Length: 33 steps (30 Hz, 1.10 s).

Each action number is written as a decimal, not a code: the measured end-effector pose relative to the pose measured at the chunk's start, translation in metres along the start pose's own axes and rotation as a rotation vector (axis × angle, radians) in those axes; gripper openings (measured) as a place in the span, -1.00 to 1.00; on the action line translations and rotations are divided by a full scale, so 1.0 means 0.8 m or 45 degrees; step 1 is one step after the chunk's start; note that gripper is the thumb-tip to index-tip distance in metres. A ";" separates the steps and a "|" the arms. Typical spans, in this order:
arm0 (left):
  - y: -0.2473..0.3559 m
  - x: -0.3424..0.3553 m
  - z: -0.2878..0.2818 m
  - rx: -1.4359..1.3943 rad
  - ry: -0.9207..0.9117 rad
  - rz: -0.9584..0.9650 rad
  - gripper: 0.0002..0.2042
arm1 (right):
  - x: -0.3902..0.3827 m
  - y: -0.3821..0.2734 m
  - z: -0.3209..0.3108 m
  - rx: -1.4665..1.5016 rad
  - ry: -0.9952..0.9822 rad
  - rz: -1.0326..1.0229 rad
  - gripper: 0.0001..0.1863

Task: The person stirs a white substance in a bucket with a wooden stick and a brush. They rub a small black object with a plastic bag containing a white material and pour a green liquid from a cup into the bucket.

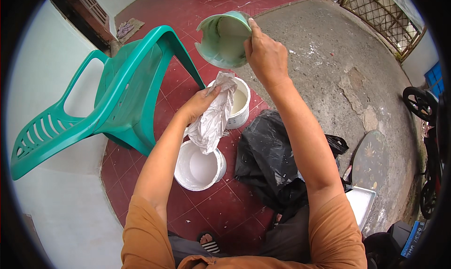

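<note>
A crumpled sheet (211,121) in the left hand (201,105), a chipped green pail (216,42) in the right hand (268,56)
On the red-tiled floor (188,215) stands a white bucket (220,174); over its far rim, the left hand pinches the sheet. A second bucket (238,121) stands near the floor's right edge, beside concrete (310,76); farther out, the right hand clasps the tilted pail's rim.

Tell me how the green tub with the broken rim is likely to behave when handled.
The green tub should hold its shape: it looks round although the right hand grips only its rim. The jagged gap in that rim suggests a brittle wall that could crack further. Being held up one-handed, it is probably fairly light.
</note>
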State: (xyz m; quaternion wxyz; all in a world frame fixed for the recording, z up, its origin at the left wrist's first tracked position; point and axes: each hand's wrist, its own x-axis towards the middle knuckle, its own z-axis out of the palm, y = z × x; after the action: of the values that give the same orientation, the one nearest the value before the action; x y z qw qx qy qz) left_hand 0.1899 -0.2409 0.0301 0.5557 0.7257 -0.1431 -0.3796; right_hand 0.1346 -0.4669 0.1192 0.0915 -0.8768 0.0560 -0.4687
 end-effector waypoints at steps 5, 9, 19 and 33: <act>0.003 0.001 -0.001 0.017 0.017 -0.008 -0.21 | 0.001 0.000 0.000 -0.023 0.018 -0.010 -0.52; -0.001 0.006 -0.001 -0.038 0.010 -0.009 -0.21 | 0.001 -0.002 0.002 -0.050 0.031 -0.020 -0.51; -0.006 0.007 -0.004 0.015 0.037 0.061 -0.16 | 0.000 -0.007 0.004 -0.042 0.044 -0.017 -0.50; 0.001 -0.002 -0.001 0.022 0.067 0.091 -0.20 | 0.000 -0.011 0.003 -0.039 0.044 -0.002 -0.53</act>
State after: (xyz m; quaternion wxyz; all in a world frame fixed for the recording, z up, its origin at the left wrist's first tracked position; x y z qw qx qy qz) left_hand 0.1894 -0.2393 0.0316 0.5663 0.7345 -0.1576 -0.3391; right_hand 0.1367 -0.4583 0.1196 0.0766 -0.8699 0.0642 -0.4830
